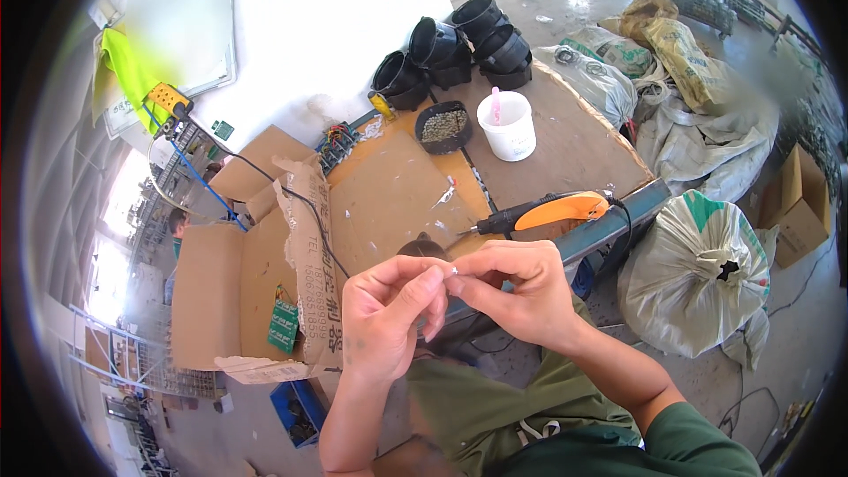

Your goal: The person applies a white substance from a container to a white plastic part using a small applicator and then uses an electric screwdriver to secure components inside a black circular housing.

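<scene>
My left hand [389, 318] and my right hand [521, 287] meet in front of me, above the near edge of the workbench. Thumb and forefinger of each are pinched together around a tiny white piece [454, 271], too small to name. Just beyond the fingertips, partly hidden by them, is a dark rounded object [424, 246]. An orange and black corded hand tool [556, 210] with a thin pointed tip lies on the bench beyond my right hand. The brown board [389, 185] on the bench carries white scraps.
Left stands an open cardboard box [212, 291] with green circuit boards [283, 325] inside. A black tray [443, 127] of small parts, a white bucket [511, 137] and stacked black containers [433, 44] stand farther back. A tied sack [698, 274] sits on the floor at right.
</scene>
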The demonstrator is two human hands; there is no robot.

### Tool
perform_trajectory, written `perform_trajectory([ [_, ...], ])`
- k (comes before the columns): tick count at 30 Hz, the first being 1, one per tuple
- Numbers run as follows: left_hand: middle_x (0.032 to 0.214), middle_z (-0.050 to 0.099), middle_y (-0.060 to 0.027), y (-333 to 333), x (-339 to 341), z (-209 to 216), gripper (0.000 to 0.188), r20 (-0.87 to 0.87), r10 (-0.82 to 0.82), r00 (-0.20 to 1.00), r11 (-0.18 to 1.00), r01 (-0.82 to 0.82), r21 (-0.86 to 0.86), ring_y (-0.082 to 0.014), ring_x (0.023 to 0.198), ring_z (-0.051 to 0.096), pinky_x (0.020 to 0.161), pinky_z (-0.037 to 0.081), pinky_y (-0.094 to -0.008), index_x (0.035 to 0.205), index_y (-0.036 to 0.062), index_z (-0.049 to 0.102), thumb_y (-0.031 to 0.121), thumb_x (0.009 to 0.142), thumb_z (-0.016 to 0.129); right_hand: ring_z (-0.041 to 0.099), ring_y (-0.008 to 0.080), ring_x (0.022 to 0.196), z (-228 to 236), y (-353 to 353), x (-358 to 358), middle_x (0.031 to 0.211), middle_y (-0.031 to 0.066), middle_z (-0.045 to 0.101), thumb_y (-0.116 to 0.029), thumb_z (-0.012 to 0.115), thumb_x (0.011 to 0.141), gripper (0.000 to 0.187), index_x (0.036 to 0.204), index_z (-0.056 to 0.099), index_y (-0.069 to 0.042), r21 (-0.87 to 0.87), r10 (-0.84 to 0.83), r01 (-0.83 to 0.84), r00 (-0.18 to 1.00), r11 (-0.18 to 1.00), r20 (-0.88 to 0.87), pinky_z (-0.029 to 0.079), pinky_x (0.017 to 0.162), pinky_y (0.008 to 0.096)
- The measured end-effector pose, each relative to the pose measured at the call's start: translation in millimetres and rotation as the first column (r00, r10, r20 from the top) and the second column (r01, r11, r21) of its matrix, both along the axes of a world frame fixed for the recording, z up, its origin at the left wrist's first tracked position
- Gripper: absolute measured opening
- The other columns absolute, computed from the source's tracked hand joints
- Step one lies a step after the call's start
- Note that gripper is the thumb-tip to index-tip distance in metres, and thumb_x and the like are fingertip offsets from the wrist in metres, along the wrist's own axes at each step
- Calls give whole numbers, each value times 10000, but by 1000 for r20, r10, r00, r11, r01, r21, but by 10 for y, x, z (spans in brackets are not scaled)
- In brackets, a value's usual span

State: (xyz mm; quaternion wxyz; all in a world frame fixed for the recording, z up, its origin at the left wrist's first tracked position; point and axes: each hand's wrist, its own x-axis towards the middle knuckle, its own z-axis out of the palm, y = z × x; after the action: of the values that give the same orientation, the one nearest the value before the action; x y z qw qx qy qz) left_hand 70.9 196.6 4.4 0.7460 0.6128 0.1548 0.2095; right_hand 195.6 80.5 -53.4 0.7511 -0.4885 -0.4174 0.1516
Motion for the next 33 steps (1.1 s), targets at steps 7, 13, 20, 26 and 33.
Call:
perform_trajectory([
  [7,860,698,-118,-174,-258,-2,169,21,45,999,994,-47,100,-95,621,574,523,451,-223,1051,-88,695,53,989,625,652,58,646,56,-132,-202,743,63,714,8,735,865,77,935,755,34,13,11,-11,1000,1000,14,505,561,216],
  [13,831,697,-75,-316,-410,-14,158,15,83,996,946,-84,314,-74,637,583,540,447,-208,1066,-62,709,54,989,635,655,77,615,67,-208,-317,714,70,702,6,744,818,89,904,758,25,37,-96,93,990,995,106,503,540,225],
  [20,787,679,-83,-472,-494,102,101,11,189,982,596,-124,794,-117,639,626,564,491,-254,1021,-30,699,25,951,652,603,111,509,68,-241,-368,643,78,657,31,758,722,116,837,756,13,139,-247,212,913,967,324,442,455,243],
  [26,815,669,-141,-536,-502,218,89,-12,182,983,392,-61,918,-238,658,653,596,513,-312,987,-26,684,-26,904,653,619,119,510,40,-260,-389,647,72,671,38,750,707,107,812,756,16,195,-325,263,836,945,443,448,447,234],
  [33,850,675,-85,-361,-636,96,134,-226,-5,974,776,146,614,-136,734,645,667,509,-251,1038,-37,685,-31,904,681,567,54,544,43,-396,-261,707,46,699,-54,707,898,88,871,760,12,-38,-75,70,983,997,-166,402,481,196],
])
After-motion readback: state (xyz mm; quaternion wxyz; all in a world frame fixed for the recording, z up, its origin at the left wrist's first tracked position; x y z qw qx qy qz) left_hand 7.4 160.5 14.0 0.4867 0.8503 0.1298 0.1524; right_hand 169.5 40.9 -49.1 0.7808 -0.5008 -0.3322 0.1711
